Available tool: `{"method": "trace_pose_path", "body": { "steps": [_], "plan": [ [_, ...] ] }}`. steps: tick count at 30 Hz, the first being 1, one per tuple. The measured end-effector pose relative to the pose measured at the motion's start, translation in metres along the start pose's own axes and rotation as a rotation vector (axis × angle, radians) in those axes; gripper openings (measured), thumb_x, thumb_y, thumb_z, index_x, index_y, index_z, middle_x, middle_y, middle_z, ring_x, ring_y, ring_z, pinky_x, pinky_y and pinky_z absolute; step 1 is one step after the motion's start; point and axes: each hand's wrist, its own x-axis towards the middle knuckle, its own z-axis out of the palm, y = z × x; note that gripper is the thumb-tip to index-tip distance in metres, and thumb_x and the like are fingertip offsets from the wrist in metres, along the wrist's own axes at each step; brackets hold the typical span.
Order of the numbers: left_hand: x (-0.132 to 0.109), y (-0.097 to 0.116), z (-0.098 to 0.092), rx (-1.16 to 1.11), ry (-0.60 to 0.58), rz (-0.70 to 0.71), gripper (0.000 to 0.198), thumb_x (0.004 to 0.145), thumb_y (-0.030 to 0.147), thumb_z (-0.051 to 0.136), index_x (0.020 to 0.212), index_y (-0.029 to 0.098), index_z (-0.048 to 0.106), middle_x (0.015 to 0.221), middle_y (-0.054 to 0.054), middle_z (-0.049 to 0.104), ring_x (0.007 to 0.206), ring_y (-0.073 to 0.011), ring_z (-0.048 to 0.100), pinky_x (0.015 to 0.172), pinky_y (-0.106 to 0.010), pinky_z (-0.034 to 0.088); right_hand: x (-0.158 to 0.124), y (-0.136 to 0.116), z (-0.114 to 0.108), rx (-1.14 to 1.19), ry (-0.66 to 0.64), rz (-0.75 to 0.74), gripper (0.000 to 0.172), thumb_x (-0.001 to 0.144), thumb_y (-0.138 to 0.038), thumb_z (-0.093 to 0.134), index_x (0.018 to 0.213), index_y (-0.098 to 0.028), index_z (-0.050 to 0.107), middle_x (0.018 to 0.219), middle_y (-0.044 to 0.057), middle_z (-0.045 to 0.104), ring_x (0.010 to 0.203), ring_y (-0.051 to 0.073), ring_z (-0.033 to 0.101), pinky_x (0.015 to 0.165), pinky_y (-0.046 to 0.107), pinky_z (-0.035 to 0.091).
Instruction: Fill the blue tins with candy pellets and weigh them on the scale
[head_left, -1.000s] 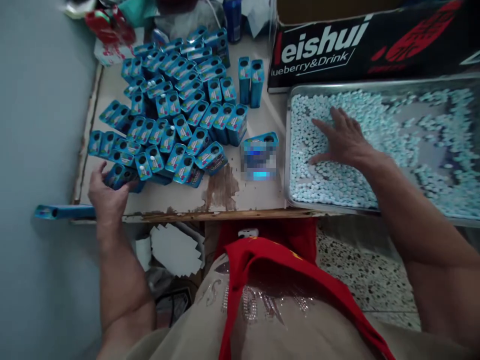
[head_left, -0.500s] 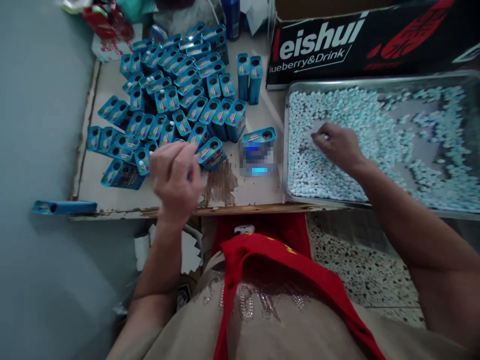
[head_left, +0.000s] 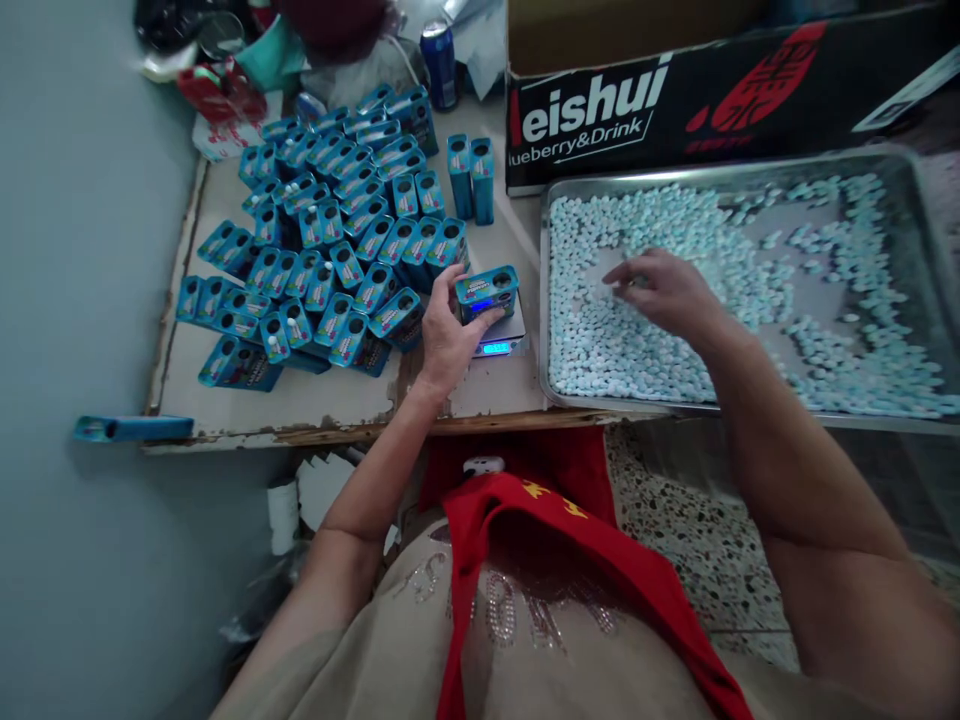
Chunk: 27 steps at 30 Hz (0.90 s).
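My left hand [head_left: 450, 335] is closed around an upright blue tin [head_left: 487, 290] with a round hole in its top. The tin stands on a small digital scale [head_left: 511, 328] with a lit blue display. Over the metal tray [head_left: 727, 408], my right hand [head_left: 660, 285] is low among pale blue-white mints [head_left: 592, 340]. Its fingers are bent in toward the thumb; what lies between them is too small to make out. Left of the scale, many similar blue tins [head_left: 360, 195] stand close together, a few with mints at their holes.
Behind the tray is a black cardboard box [head_left: 592, 115]. Two tall blue tins [head_left: 471, 180] stand near its left corner. A blue can [head_left: 439, 65] and bags are at the back. Another blue tin [head_left: 135, 428] lies by the table's left front corner.
My left hand has moved right from above the grouped tins and taken hold of the tin on the scale. My right hand stays over the mints. The camera view has shifted slightly.
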Motion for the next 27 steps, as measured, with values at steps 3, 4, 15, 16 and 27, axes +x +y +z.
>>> {"method": "trace_pose_path", "body": {
  "steps": [3,4,15,16,27],
  "plan": [
    [0.006,0.006,0.0,0.038,0.03,0.003,0.08,0.086,0.036,0.099,0.153,0.032,0.054,0.144,-0.01,0.07,0.134,-0.0301,0.071,0.115,-0.046,0.061,0.002,-0.015,-0.002,-0.236,0.0,-0.111,0.016,0.093,-0.019,0.074,0.105,-0.02,0.085,0.129,0.015,0.076,0.132,0.038,0.059,0.127,0.064,0.03],
    [0.008,0.008,0.002,0.052,0.03,-0.003,0.074,0.087,0.034,0.098,0.149,0.031,0.057,0.138,-0.009,0.072,0.128,-0.0288,0.073,0.112,-0.045,0.062,0.002,-0.022,0.001,-0.181,0.048,-0.177,0.016,0.095,-0.024,0.076,0.108,-0.022,0.085,0.132,0.013,0.076,0.137,0.038,0.058,0.129,0.064,0.027],
    [0.029,0.06,0.002,0.41,-0.13,0.448,0.033,0.101,0.015,0.067,0.125,0.035,0.078,0.125,-0.005,0.078,0.123,-0.0334,0.069,0.128,-0.059,0.042,-0.007,-0.098,0.077,1.319,-0.183,0.266,0.047,0.105,-0.073,0.058,0.098,-0.027,0.064,0.103,0.011,0.076,0.114,0.032,0.076,0.099,0.05,0.068],
    [0.03,0.058,0.001,0.409,-0.129,0.423,0.031,0.101,0.017,0.067,0.124,0.034,0.078,0.123,-0.006,0.078,0.121,-0.0338,0.069,0.124,-0.058,0.046,-0.009,-0.101,0.078,1.343,-0.184,0.257,0.045,0.105,-0.071,0.059,0.097,-0.027,0.064,0.103,0.011,0.077,0.117,0.032,0.075,0.1,0.051,0.068],
    [0.014,0.065,-0.014,-0.161,0.051,-0.095,0.04,0.097,0.029,0.088,0.128,0.028,0.062,0.117,-0.002,0.075,0.103,-0.0218,0.077,0.093,-0.041,0.065,-0.017,-0.089,0.038,0.837,0.0,0.055,0.016,0.1,-0.023,0.068,0.11,-0.027,0.079,0.114,0.005,0.08,0.11,0.025,0.078,0.104,0.043,0.067]
  ]
}}
